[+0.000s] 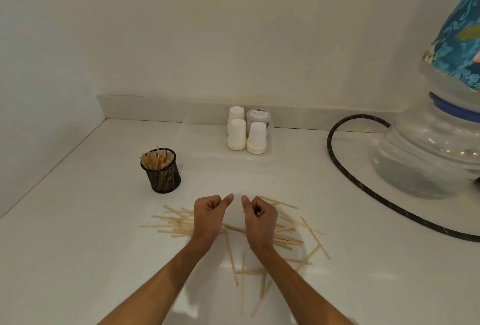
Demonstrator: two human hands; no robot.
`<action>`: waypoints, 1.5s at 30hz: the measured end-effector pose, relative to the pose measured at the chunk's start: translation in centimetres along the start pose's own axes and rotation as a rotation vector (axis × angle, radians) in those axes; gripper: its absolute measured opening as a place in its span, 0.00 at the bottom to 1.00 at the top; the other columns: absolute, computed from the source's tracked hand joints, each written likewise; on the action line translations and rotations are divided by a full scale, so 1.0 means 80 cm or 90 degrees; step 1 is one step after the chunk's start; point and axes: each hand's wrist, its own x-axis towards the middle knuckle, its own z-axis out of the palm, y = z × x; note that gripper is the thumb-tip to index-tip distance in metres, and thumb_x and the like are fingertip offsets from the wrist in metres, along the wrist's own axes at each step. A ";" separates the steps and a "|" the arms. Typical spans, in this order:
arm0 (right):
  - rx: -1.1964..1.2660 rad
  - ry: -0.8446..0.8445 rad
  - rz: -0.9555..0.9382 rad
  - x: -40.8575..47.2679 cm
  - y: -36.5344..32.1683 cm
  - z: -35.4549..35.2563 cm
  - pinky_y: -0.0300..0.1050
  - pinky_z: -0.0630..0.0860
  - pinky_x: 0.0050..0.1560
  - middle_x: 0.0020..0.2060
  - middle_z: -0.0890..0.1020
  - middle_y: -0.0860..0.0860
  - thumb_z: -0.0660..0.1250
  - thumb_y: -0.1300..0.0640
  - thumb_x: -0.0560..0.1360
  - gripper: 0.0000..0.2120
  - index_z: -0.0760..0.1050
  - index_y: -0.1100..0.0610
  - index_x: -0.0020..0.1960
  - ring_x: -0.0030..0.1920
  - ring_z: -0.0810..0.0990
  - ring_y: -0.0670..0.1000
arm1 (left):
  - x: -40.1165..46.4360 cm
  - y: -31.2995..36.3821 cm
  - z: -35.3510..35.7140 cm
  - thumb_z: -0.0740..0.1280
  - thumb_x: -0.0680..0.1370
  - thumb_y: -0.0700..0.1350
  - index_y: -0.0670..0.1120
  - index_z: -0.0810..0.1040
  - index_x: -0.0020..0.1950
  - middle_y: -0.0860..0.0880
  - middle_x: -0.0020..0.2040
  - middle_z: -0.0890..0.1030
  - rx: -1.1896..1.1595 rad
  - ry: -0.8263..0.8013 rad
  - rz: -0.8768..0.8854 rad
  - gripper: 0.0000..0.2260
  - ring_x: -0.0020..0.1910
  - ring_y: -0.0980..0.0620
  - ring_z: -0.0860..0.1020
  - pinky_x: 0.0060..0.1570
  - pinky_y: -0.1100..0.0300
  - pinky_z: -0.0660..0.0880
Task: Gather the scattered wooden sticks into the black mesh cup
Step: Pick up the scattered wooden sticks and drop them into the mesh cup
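Several thin wooden sticks (287, 240) lie scattered on the white counter (91, 246) in front of me, spreading left, right and toward the near edge. The black mesh cup (163, 174) stands upright to the far left of the pile, with several sticks standing in it. My left hand (209, 214) hovers over the left part of the pile, fingers curled into a fist, thumb pointing out. My right hand (259, 217) mirrors it over the right part, fingers curled, thumb out. No stick is visibly held in either fist.
Stacks of white paper cups (246, 134) and a lidded jar (258, 115) sit on a clear tray at the back wall. A large water bottle (428, 158) with a patterned cover stands at the right. A black hose (363, 184) curves across the counter.
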 end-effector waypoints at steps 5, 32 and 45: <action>-0.008 -0.032 -0.009 -0.003 -0.004 0.004 0.38 0.58 0.29 0.23 0.59 0.46 0.65 0.55 0.80 0.26 0.57 0.54 0.28 0.27 0.57 0.45 | -0.009 -0.010 0.004 0.69 0.78 0.48 0.46 0.59 0.25 0.52 0.22 0.58 -0.010 0.005 -0.036 0.26 0.23 0.54 0.57 0.27 0.68 0.64; 0.216 -0.126 0.152 0.072 -0.054 0.091 0.47 0.71 0.54 0.38 0.83 0.52 0.46 0.45 0.84 0.30 0.76 0.60 0.38 0.44 0.81 0.47 | 0.100 0.054 -0.089 0.50 0.85 0.54 0.38 0.78 0.33 0.52 0.30 0.80 -0.042 0.079 0.098 0.31 0.33 0.57 0.76 0.40 0.67 0.70; 0.192 -0.176 0.078 0.121 -0.099 0.225 0.24 0.66 0.49 0.45 0.83 0.49 0.45 0.47 0.85 0.29 0.80 0.61 0.47 0.47 0.78 0.38 | 0.211 0.077 -0.188 0.47 0.84 0.58 0.40 0.83 0.41 0.50 0.48 0.83 0.080 0.201 0.106 0.32 0.49 0.55 0.80 0.47 0.73 0.67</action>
